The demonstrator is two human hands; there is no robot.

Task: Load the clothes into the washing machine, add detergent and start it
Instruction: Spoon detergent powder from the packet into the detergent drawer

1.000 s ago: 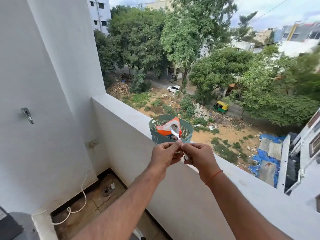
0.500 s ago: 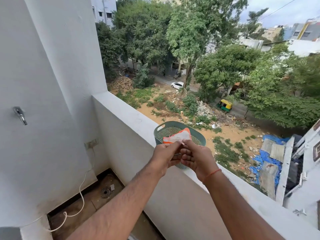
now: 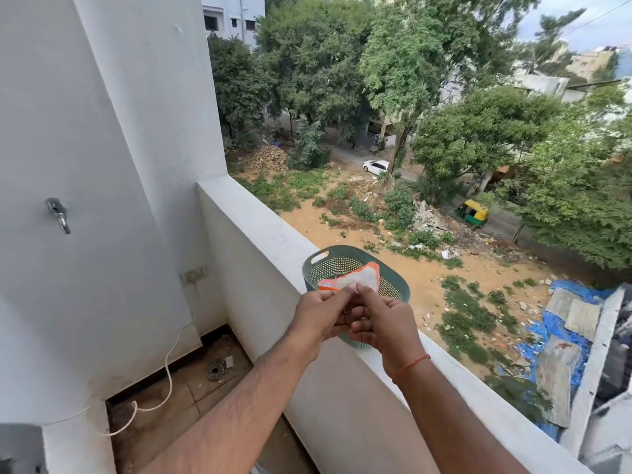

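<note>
I am looking down on a balcony, and both hands are raised in front of me over the parapet ledge (image 3: 273,234). My left hand (image 3: 316,318) and my right hand (image 3: 383,323) are pressed close together, the fingers curled almost fully closed, and between their fingertips they pinch the edge of a small orange and white detergent packet (image 3: 359,278). The packet sits just above the green perforated basket (image 3: 393,278), which stands on the ledge directly behind my hands. I cannot tell whether the packet is already torn open or whether the hands are only folding its mouth; the pinch point is too small to read.

About the progress, I judge that I am somewhere in the detergent step. The basket seems to hold no clothes, only the packet over it, so the loading is probably done already, but this is only a guess because the washing machine is hardly in view: a grey corner at the lower left edge may be part of it, and I cannot say more. On the wall a tap (image 3: 58,213) and a socket with a white cable (image 3: 171,364) can be seen. Putting in the detergent, if it is not yet in, and starting the machine seem to remain.
</note>
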